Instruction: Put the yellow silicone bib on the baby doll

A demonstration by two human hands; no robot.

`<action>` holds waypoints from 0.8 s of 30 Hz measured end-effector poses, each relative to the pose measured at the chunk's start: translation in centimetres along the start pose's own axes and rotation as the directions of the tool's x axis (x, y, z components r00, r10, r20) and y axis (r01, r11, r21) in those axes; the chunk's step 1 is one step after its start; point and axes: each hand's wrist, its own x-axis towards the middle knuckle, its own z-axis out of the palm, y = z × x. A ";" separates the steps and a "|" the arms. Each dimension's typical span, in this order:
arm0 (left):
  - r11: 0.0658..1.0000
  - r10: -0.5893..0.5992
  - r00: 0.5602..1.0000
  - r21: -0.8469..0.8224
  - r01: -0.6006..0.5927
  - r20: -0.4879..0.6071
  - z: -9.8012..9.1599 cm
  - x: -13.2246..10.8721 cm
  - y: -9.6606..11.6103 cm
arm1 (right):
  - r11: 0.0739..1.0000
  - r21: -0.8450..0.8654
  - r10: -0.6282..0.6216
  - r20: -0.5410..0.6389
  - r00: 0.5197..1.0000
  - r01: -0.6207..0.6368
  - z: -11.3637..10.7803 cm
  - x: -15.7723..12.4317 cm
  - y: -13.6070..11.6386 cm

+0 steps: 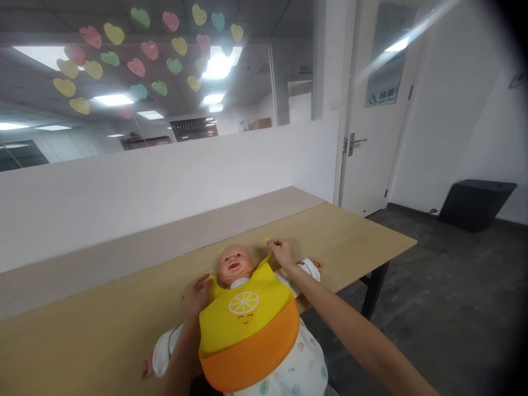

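Observation:
A baby doll (236, 262) in white printed clothes lies on its back, its head on the wooden table (355, 231). Over its chest spreads a yellow bib (264, 291) with a white citrus slice, a smiling face and an orange pocket (251, 352) along the bottom. My right hand (281, 253) pinches one neck strap of the bib, raised beside the doll's head, with the strap's tip poking past my fingers. At the other side of the neck, my left hand (197, 294) has its fingers closed on the other strap. Both straps are apart from each other.
Behind the table stands a white wall with a glass window bearing paper hearts (150, 50). A white door (371, 126) is to the right. A black box-like object (474, 204) sits on the dark floor. The table's right edge ends near a black leg (374, 289).

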 end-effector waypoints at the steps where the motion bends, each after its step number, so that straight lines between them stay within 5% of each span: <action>1: 1.000 -0.003 0.999 -0.030 0.002 -0.035 -0.6 -0.3 0.3 | 1.000 0.018 -0.011 -0.008 1.000 0.011 -0.8 0.0 -0.9; 6: 0.925 0.078 0.996 -0.371 -0.086 -0.035 -3.6 -2.9 4.0 | 0.986 0.086 -0.149 0.100 0.984 0.141 -3.1 -1.9 -6.6; 9: 0.877 0.171 0.985 -0.461 -0.138 0.031 -4.3 -4.9 6.9 | 0.948 0.061 -0.314 0.330 0.890 0.312 -2.3 -4.5 -9.6; 14: 0.881 0.437 0.898 -0.218 -0.419 0.041 -4.1 -7.2 9.8 | 0.890 -0.031 -0.317 0.677 0.664 0.456 0.5 -7.7 -12.4; 18: 0.837 0.548 0.836 -0.024 -0.547 0.026 -3.9 -8.3 10.3 | 0.880 -0.014 -0.287 0.780 0.556 0.474 0.8 -8.0 -12.6; 21: 0.818 0.572 0.816 -0.014 -0.575 -0.086 -4.3 -9.9 9.4 | 0.826 -0.106 -0.301 0.747 0.593 0.554 -0.6 -6.9 -12.5; 24: 0.917 0.376 0.857 0.005 -0.400 -0.353 -5.0 -12.2 5.9 | 0.855 -0.188 -0.280 0.618 0.735 0.484 -3.5 -4.7 -13.4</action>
